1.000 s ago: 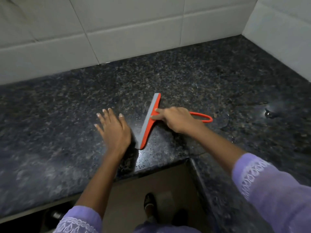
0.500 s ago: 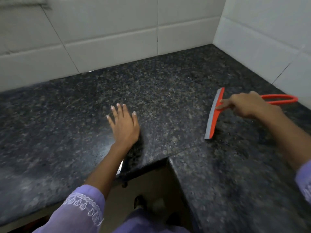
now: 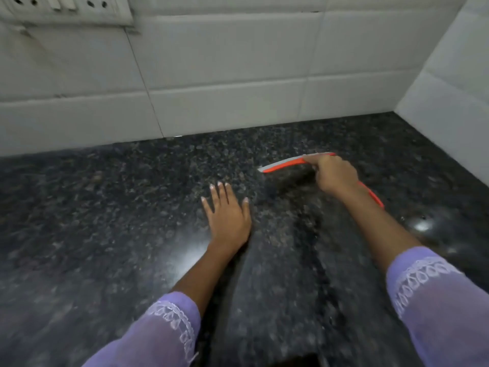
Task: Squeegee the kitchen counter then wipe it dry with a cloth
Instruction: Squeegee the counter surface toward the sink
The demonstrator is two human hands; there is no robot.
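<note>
Blurred granite counter (image 3: pixel 105 234); squeegee (image 3: pixel 285 163) partly hidden under right hand (image 3: pixel 334 173).

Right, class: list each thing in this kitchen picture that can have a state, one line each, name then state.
Squeegee: gripped, blade on the counter near the back wall.
Right hand: curled round the squeegee.
Left hand: flat on the counter, fingers spread.
Counter: glossy; whether wet, unclear.
Cloth: not in view.

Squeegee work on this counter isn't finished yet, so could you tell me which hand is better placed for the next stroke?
Right. The right hand grips the orange squeegee, its blade set far back on the granite counter. The left hand lies flat on the counter, holding nothing.
</note>
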